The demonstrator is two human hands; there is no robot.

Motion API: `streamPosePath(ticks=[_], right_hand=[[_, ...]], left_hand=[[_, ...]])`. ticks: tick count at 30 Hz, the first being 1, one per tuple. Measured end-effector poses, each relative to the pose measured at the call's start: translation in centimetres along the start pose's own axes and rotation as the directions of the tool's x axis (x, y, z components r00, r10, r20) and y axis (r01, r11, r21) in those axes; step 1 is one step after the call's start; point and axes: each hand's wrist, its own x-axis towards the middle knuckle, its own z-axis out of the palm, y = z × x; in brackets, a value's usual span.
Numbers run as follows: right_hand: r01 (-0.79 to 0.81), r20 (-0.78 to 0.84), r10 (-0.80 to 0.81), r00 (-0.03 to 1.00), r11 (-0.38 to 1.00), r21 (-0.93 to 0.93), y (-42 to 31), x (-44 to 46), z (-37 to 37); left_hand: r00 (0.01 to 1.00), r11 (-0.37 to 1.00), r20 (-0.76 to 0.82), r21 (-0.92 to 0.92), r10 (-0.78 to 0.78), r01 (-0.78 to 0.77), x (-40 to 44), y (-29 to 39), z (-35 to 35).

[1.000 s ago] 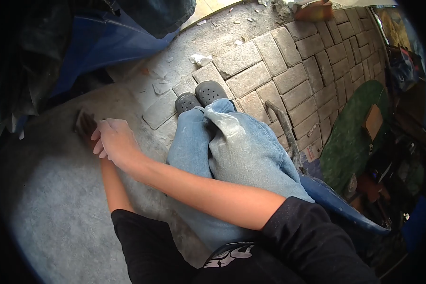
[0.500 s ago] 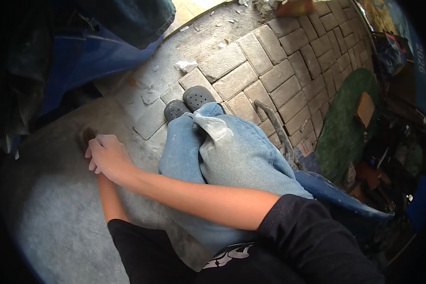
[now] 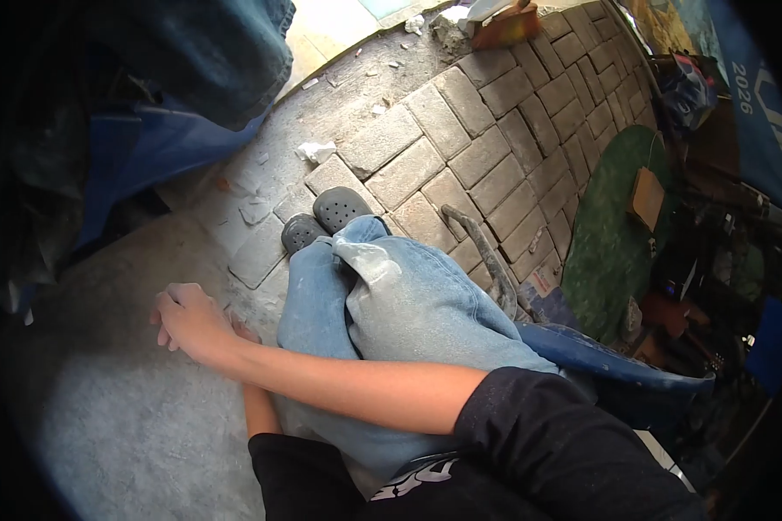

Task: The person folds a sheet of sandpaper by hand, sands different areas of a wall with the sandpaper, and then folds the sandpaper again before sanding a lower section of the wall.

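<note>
My right hand (image 3: 193,323) hangs over a grey, dusty surface (image 3: 139,417). Its fingers droop, loosely bent and a little apart, and nothing shows in them. Behind the right wrist is my left hand (image 3: 241,328), of which only a small part shows; its fingers are hidden. The right forearm crosses above the left one. Beside the hands are my legs in dusty blue jeans (image 3: 426,304), with whitish powder on the knee. Grey clogs (image 3: 341,208) are on my feet.
Paving bricks (image 3: 495,139) stretch ahead, with white scraps (image 3: 315,152) beside them. A bent, worn bar (image 3: 482,247) stands right of my legs near a blue rim (image 3: 599,356). Further right is a round green panel (image 3: 613,226). Blue plastic (image 3: 156,143) lies at upper left.
The view has shifted. My left arm has moved right, toward my legs, so part of the left hand now shows on the near side of the right wrist. The right hand stays loosely bent.
</note>
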Motion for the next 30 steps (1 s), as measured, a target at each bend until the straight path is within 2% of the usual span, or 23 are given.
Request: streamPosePath(ticks=[2,8,11,17,20,23,25,26,28,30], right_hand=[[-0.016,-0.011,0.016,1.0,0.999,0.051,0.3,0.0,0.3],[-0.013,0.049,0.011,0.999,0.999,0.031,-0.5,-0.2,-0.3],[-0.013,0.062,0.012,0.998,1.0,0.018,-0.5,-0.2,-0.3],[-0.02,0.027,0.019,0.999,0.999,0.032,-0.3,0.0,-0.2],[-0.039,0.045,0.038,0.998,0.999,0.019,-0.2,-0.2,0.0],[-0.061,0.031,0.061,0.998,0.998,0.019,0.1,-0.1,0.3],[0.003,0.085,-0.005,0.996,1.0,0.028,0.0,-0.3,0.0],[-0.033,0.087,0.03,0.996,0.999,0.029,-0.3,-0.4,-0.2],[-0.067,0.09,0.066,0.994,0.998,0.016,-1.2,-0.7,-0.4],[-0.07,0.094,0.069,0.993,0.998,0.006,-1.7,-0.7,-0.5]], left_hand=[[0.999,0.999,0.046,0.043,-0.014,0.012,1.5,-3.2,3.3],[0.993,0.995,0.118,0.095,-0.029,0.018,6.9,-15.8,17.5],[0.99,0.99,0.133,0.143,-0.042,0.023,6.1,-15.9,18.3],[0.995,0.959,0.076,0.28,-0.071,0.047,2.6,0.4,8.4],[0.996,0.939,0.04,0.337,-0.084,0.066,-0.4,4.6,5.4],[0.995,0.915,0.021,0.397,-0.093,0.077,-0.5,2.9,9.0],[0.993,0.877,0.04,0.473,-0.115,0.083,0.9,-1.6,14.0],[0.991,0.852,0.05,0.516,-0.125,0.081,1.6,-4.5,16.9],[0.988,0.811,0.074,0.581,-0.137,0.069,-0.1,-8.1,16.2],[0.99,0.909,0.059,0.407,-0.125,0.09,3.7,-11.2,13.9]])
